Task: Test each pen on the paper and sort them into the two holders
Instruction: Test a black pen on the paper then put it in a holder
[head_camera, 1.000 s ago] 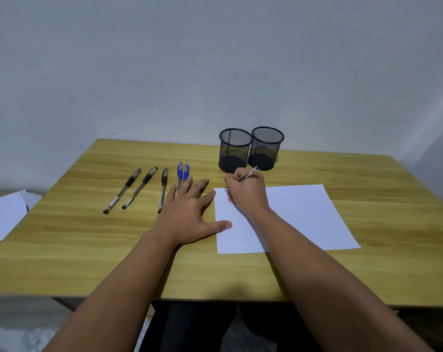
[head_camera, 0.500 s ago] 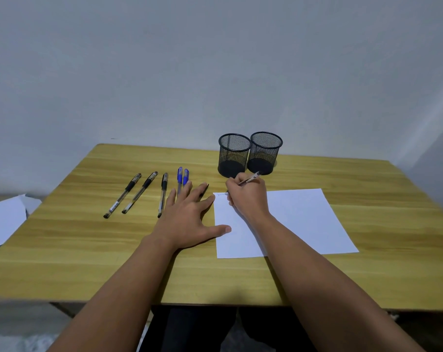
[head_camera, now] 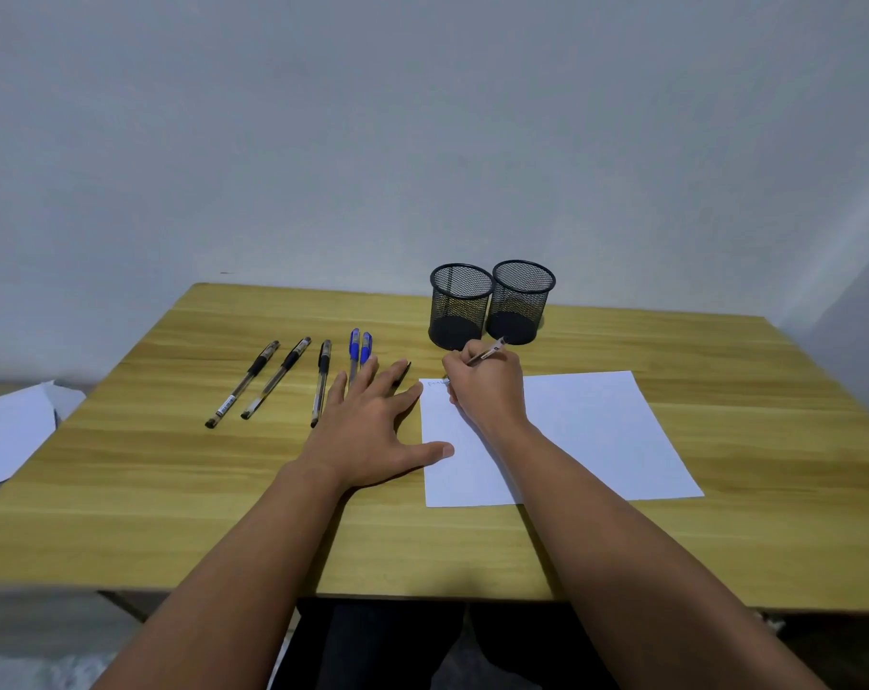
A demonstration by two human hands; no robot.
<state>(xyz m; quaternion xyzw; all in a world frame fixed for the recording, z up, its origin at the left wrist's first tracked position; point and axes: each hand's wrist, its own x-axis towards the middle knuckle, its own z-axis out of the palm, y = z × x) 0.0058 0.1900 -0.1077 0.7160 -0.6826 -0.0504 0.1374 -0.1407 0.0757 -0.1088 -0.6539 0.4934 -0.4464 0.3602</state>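
Note:
My right hand [head_camera: 485,388] grips a pen [head_camera: 487,352] with its tip on the top left corner of the white paper [head_camera: 592,430], where faint marks show. My left hand [head_camera: 373,430] lies flat with fingers spread, its thumb on the paper's left edge. Left of it lie three black pens [head_camera: 243,383] [head_camera: 276,377] [head_camera: 321,381] and two blue-capped pens [head_camera: 354,347] [head_camera: 366,345], partly under my fingers. A dark pen cap [head_camera: 402,373] peeks out between my fingers. Two black mesh holders [head_camera: 460,306] [head_camera: 522,301] stand behind the paper.
The wooden table [head_camera: 721,540] ends at a plain wall behind the holders. Loose white sheets [head_camera: 9,430] lie off the table's left side. Bare wood stretches right of the paper and along the front edge.
The view has shifted slightly. My right hand has kept the pen tip at the paper's top left corner, with faint marks now showing there. My left hand stays flat.

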